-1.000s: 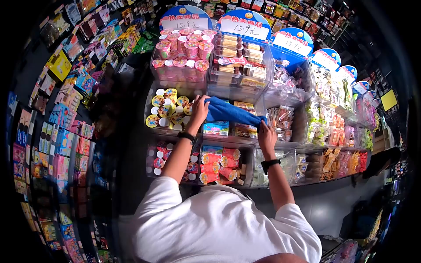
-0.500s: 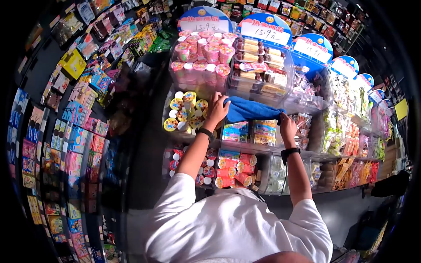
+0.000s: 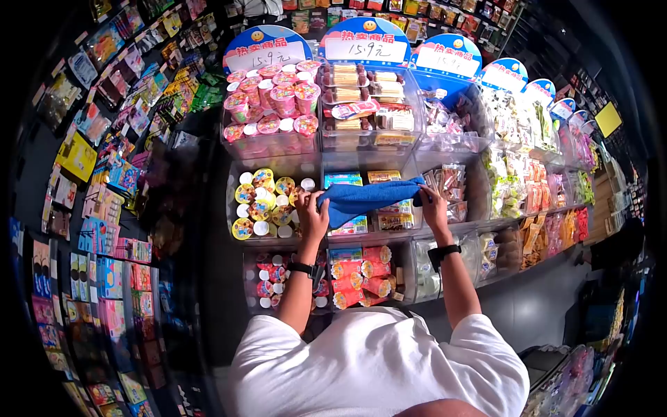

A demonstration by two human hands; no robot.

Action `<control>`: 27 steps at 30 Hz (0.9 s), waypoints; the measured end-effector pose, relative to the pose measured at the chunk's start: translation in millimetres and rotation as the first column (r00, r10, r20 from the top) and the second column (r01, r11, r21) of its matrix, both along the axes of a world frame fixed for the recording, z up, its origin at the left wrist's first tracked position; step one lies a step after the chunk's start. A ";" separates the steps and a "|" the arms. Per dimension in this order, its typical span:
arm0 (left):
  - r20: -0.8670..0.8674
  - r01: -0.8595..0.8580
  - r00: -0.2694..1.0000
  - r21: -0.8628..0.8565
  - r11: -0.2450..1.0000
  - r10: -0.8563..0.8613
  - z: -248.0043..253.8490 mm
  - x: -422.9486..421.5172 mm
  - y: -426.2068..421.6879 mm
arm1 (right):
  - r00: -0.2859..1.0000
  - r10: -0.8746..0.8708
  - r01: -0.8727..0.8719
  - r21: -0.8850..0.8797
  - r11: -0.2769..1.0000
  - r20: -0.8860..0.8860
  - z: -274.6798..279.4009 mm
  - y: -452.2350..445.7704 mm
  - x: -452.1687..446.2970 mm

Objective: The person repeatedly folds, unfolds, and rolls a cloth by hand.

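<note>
A blue cloth (image 3: 372, 199) is stretched between my two hands over the middle row of clear bins. My left hand (image 3: 313, 214) pinches its left end, above the bin of yellow-lidded cups (image 3: 264, 198). The cloth's right corner is gripped by my right hand (image 3: 433, 207), close to the bin of small brown packets (image 3: 445, 182). Flat colourful packs (image 3: 396, 221) lie beneath the cloth and are partly covered by it. Both wrists wear dark bands.
Behind stand bins of pink cups (image 3: 271, 101) and boxed snacks (image 3: 354, 94), topped by round price signs (image 3: 365, 42). In front are red packs (image 3: 361, 278). Shelves of packaged goods (image 3: 104, 215) run along the left, and a dark floor (image 3: 521, 299) shows at right.
My hands and the cloth have come lower and nearer to my body, with the cloth pulled straighter. The view has shifted, so the bins appear further left. Both hands keep hold of the cloth.
</note>
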State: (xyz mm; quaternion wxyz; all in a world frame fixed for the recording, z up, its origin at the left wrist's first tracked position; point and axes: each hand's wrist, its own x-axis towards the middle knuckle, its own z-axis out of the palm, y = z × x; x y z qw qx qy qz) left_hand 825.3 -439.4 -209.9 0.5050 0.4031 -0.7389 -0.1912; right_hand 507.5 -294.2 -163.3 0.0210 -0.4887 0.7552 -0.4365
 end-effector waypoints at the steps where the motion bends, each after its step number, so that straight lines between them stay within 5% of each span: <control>1: 0.022 -0.013 1.000 0.006 1.000 0.013 3.4 0.2 -0.4 | 0.999 0.017 -0.017 -0.001 1.000 0.039 -1.0 5.0 -1.5; 5: 0.209 -0.083 0.973 -0.086 0.993 0.100 26.5 -7.4 -31.4 | 0.997 0.054 -0.061 0.109 0.992 0.060 16.6 -12.0 -15.0; 10: 0.339 -0.136 0.932 0.009 0.991 0.125 34.7 -33.3 -78.0 | 0.993 0.116 -0.116 0.020 0.993 -0.025 12.9 -58.6 -41.7; 13: 0.476 -0.219 0.859 0.012 0.976 0.187 44.5 -44.8 -83.6 | 0.984 0.163 -0.166 0.051 0.985 0.066 13.8 -72.4 -55.2; 20: 0.680 -0.465 0.598 -0.138 0.875 0.424 64.3 -81.8 -3.4 | 0.934 0.353 -0.356 0.143 0.923 0.052 9.1 -36.0 -68.3; 23: 0.813 -0.572 0.424 -0.102 0.814 0.400 51.8 -96.0 30.2 | 0.893 0.449 -0.447 0.153 0.881 0.026 0.2 0.3 -66.6; 25: 0.815 -0.557 0.425 -0.107 0.824 0.393 47.9 -115.4 49.3 | 0.829 0.559 -0.555 0.164 0.815 0.028 3.2 26.3 -74.5; 27: 0.701 -0.491 0.612 -0.026 0.871 0.366 55.1 -139.2 68.3 | 0.852 0.523 -0.524 0.040 0.851 0.034 16.4 48.9 -97.7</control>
